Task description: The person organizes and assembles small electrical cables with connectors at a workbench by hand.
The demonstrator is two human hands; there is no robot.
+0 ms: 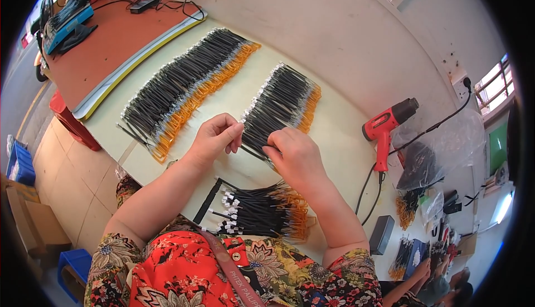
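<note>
My left hand [218,137] is closed in a pinch, with a small white tip showing at its fingertips. Just to its right, my right hand [296,153] curls thumb against fingers at the lower edge of a row of black cables [273,103]. A dark cable at that edge runs between the two hands; whether either grips it I cannot tell. These cables have white connectors at one end, grey sleeves and orange-yellow loops at the other. Nearer me, a loose bundle of similar cables [259,209] lies with white connectors to the left and orange ends to the right.
A longer row of cables [178,86] spreads across the pale table at left. At right are a red heat gun [384,128], its black cord and a dark grey box [381,234]. A brown-topped surface [120,45] adjoins at far left. Another person's hand [421,273] shows lower right.
</note>
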